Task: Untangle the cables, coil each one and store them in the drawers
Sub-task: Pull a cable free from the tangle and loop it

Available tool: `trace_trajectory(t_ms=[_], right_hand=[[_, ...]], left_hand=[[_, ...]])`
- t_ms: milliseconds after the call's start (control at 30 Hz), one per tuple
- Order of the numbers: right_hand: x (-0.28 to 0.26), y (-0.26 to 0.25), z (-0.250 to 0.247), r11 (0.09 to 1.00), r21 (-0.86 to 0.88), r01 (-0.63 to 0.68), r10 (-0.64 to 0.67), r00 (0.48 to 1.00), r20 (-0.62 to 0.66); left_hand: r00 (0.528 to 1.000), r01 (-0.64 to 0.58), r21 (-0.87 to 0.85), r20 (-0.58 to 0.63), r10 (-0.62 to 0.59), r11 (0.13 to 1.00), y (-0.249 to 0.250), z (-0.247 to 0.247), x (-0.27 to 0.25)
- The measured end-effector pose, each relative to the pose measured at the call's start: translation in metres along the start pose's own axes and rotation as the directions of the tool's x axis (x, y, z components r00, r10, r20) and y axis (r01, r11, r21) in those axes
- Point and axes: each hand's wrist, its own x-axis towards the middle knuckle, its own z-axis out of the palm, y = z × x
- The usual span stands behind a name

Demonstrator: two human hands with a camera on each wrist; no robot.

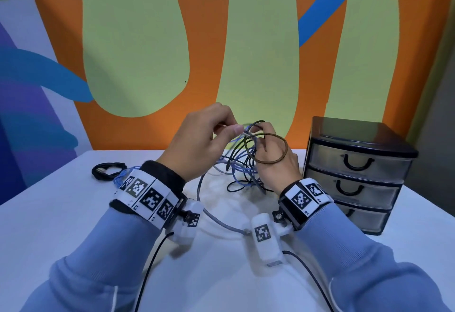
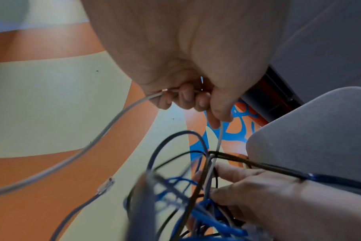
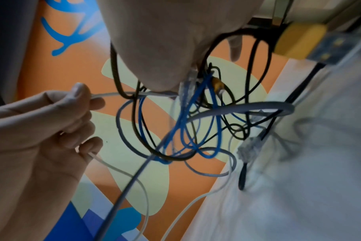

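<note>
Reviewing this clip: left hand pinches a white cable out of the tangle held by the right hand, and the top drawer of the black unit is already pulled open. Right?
Not quite. The head view shows all three drawers of the black drawer unit closed. The rest holds: the left hand pinches the white cable, and the right hand holds the tangle.

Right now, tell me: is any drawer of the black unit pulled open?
No. In the head view all three drawers of the black unit sit flush and closed.

Head view looks down over both wrists toward twelve o'clock; each wrist view looks up close beneath its palm; all share the cable tangle (image 1: 242, 164)
</note>
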Motion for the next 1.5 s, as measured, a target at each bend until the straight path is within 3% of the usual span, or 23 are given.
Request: trace_trajectory(t_ms=[100, 167, 333, 433, 533, 633, 867, 1067, 1167, 1267, 1400, 1500], right_hand=[[0.001, -0.001, -0.001, 0.998, 0.064, -0.012, 0.015, 0.998, -0.059], [0.001, -0.002, 0.001, 0.996, 0.088, -0.007, 0.010, 1.000, -0.023], [0.003, -0.011, 0.004, 0.968, 0.246, -0.046, 0.022, 0.995, 0.098], [0.004, -0.013, 0.005, 0.958, 0.284, -0.043, 0.004, 0.991, 0.134], [0.001, -0.014, 0.005, 0.944, 0.327, -0.040, -0.013, 0.987, 0.159], [-0.001, -0.011, 0.000, 0.901, 0.434, 0.011, -0.060, 0.993, 0.099], [-0.003, -0.014, 0.002, 0.774, 0.632, 0.042, -0.124, 0.989, 0.086], [-0.006, -0.015, -0.001, 0.699, 0.711, -0.083, -0.020, 0.991, 0.135], [-0.005, -0.014, -0.004, 0.652, 0.742, -0.158, 0.041, 0.984, 0.174], [-0.007, -0.017, -0.005, 0.637, 0.753, -0.164, -0.001, 0.977, 0.213], [-0.012, -0.015, -0.006, 0.713, 0.700, -0.038, -0.159, 0.964, 0.213], [-0.011, -0.013, -0.007, 0.766, 0.643, -0.008, -0.196, 0.950, 0.245]], left_hand=[[0.991, 0.049, -0.074, -0.118, -0.057, 0.996, 0.001, -0.003, 0.002], [0.968, 0.104, -0.121, -0.216, -0.129, 0.987, -0.002, -0.004, 0.003], [0.826, 0.297, -0.181, -0.443, -0.348, 0.937, -0.019, -0.007, 0.005], [0.796, 0.325, -0.177, -0.479, -0.370, 0.929, -0.020, -0.006, 0.005], [0.802, 0.305, -0.123, -0.502, -0.324, 0.944, -0.012, -0.004, 0.005], [0.833, 0.305, -0.047, -0.471, -0.291, 0.951, -0.013, -0.005, 0.004], [0.876, 0.353, -0.050, -0.331, -0.349, 0.934, -0.018, -0.011, 0.002], [0.954, 0.267, 0.071, -0.163, -0.253, 0.961, -0.018, -0.014, -0.002], [0.938, 0.284, 0.030, -0.218, -0.271, 0.958, -0.023, -0.013, -0.002], [0.914, 0.326, 0.000, -0.254, -0.315, 0.945, -0.025, -0.011, -0.002], [0.901, 0.340, -0.032, -0.274, -0.335, 0.940, -0.027, -0.011, -0.003], [0.885, 0.351, -0.032, -0.317, -0.342, 0.936, -0.028, -0.009, -0.003]])
